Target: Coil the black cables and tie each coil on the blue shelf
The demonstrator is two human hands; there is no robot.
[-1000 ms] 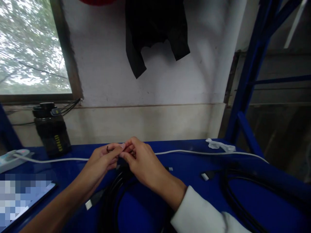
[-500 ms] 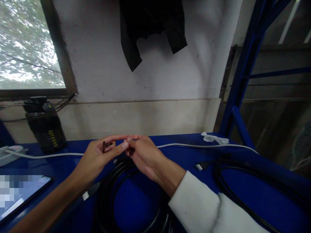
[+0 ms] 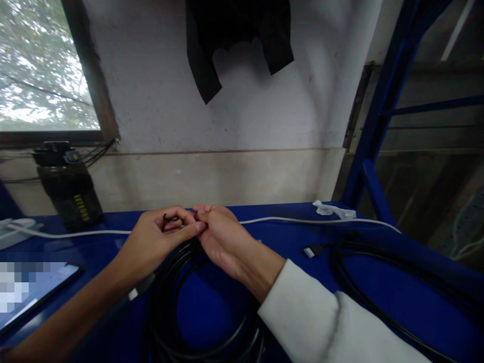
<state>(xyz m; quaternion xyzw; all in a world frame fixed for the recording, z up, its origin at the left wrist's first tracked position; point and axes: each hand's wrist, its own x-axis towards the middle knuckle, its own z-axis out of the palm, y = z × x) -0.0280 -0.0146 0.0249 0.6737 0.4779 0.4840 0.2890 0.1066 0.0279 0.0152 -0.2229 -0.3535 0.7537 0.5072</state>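
Above the far side of a coiled black cable [image 3: 164, 307], my left hand [image 3: 161, 237] and my right hand [image 3: 225, 239] meet at the fingertips. A thin, bent black twist tie [image 3: 170, 220] shows in the curl of my left fingers. My left thumb and fingers are closed on it. The right thumb and index finger pinch at the same spot, on what seems to be the tie's other part, mostly hidden by the fingers. The coil lies on the blue table [image 3: 215, 312], and its plug with a pale metal end [image 3: 133, 294] sticks out below my left wrist.
A second black cable coil [image 3: 340, 267] with a plug [image 3: 313, 250] lies at the right. Behind the hands run a white cord [image 3: 287, 220] and crumpled clear plastic [image 3: 333, 210]. A dark bottle [image 3: 70, 186], power strip [image 3: 18, 229] and phone [image 3: 45, 287] are at the left.
My left fingers have curled in more, and both hands have drawn closer together. The view has shifted slightly. The coil stays on the table.
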